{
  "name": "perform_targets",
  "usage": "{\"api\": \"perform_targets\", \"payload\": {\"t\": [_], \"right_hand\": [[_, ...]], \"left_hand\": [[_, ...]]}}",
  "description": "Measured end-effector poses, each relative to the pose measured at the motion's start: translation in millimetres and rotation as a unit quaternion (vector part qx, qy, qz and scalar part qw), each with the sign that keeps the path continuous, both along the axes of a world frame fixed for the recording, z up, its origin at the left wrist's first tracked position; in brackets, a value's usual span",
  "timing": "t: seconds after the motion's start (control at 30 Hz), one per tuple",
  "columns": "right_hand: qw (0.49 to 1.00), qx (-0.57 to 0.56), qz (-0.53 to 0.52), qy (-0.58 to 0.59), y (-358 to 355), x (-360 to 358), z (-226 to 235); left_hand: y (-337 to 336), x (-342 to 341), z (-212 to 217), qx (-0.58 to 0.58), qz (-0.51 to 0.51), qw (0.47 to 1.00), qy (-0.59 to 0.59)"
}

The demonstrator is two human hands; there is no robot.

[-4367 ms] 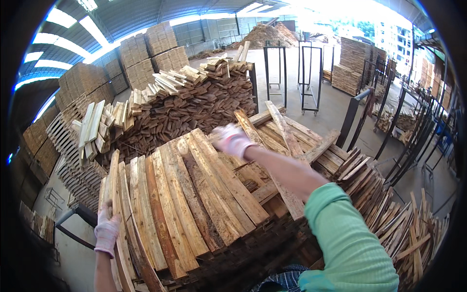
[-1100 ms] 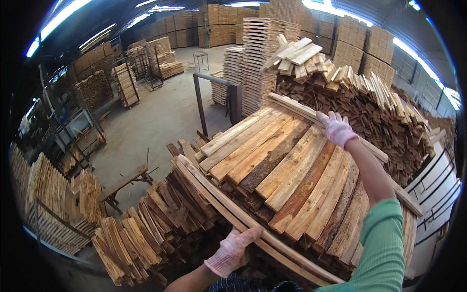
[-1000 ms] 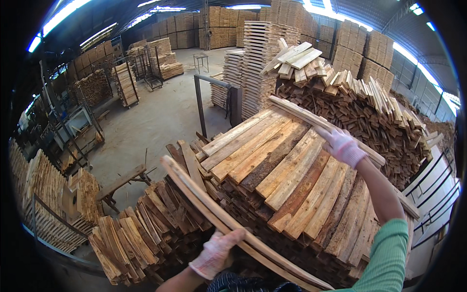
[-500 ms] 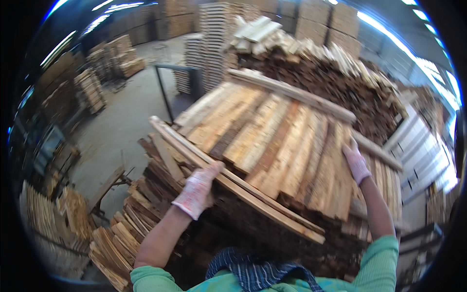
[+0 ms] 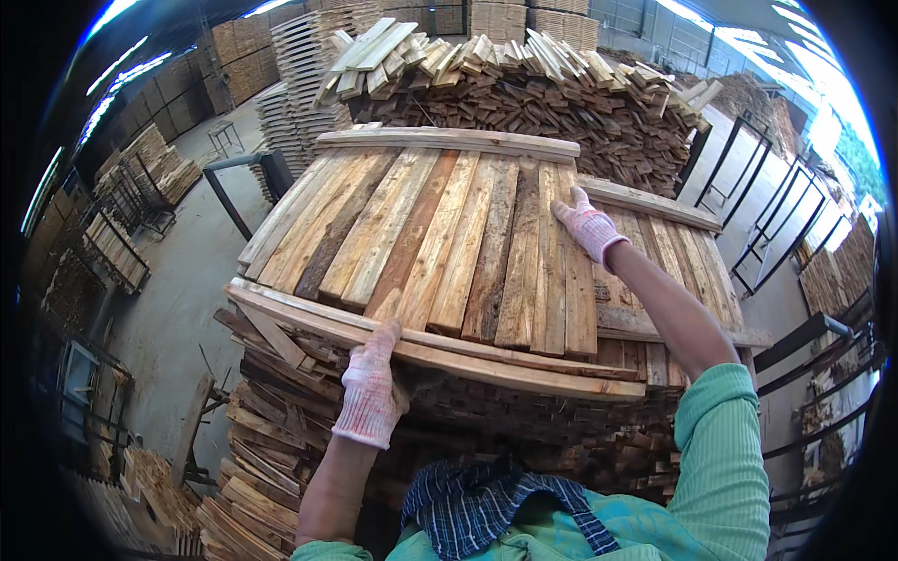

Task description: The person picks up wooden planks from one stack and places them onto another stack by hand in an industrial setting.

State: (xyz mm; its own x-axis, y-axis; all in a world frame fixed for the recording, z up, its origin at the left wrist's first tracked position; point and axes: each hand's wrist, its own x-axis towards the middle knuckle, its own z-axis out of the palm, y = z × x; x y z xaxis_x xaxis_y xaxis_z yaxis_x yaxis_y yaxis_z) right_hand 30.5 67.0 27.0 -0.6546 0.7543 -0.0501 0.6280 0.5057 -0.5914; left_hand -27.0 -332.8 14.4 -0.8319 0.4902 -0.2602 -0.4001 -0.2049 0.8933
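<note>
A layer of rough planks (image 5: 449,243), pale and brown, lies side by side on a high stack before me. My left hand (image 5: 369,388), in a whitish knit glove with bare fingertips, is closed round the long wooden strips (image 5: 505,366) along the near edge, thumb on top; its other fingers are mostly hidden below. My right hand (image 5: 589,229), gloved alike, rests with fingers stretched out on the planks toward their right end. Across their far ends lies a thick wooden strip (image 5: 449,140). A second far strip (image 5: 645,199) crosses the planks further right.
Behind the stack rises a large heap of loose boards (image 5: 524,112). Split wood pieces (image 5: 262,458) are piled below at the left. A dark metal frame (image 5: 229,192) stands by the left corner, and black racks (image 5: 781,220) stand at the right.
My view has turned, so the stack looks straighter and further left. My left hand still grips the near strips; my right hand stays on the planks near their right end.
</note>
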Motion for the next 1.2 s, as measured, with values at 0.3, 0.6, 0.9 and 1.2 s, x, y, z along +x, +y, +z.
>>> {"api": "perform_targets", "payload": {"t": [0.3,0.6,0.9,1.2], "right_hand": [[0.987,0.127,0.086,0.052,51.1,11.0,-36.5],[0.982,-0.122,0.012,0.147,16.3,5.0,-30.1],[0.998,0.013,0.018,0.051,-28.5,-1.5,5.4],[0.901,-0.164,0.400,-0.033,-134.7,59.1,118.8]], "left_hand": [[4.1,7.5,-22.9,-0.016,0.031,0.997,-0.063],[-22.3,52.4,-15.3,-0.032,0.049,0.993,-0.103],[30.7,21.7,-48.9,0.045,0.021,0.998,-0.032],[-17.8,47.6,47.2,0.131,0.050,0.990,-0.023]]}}
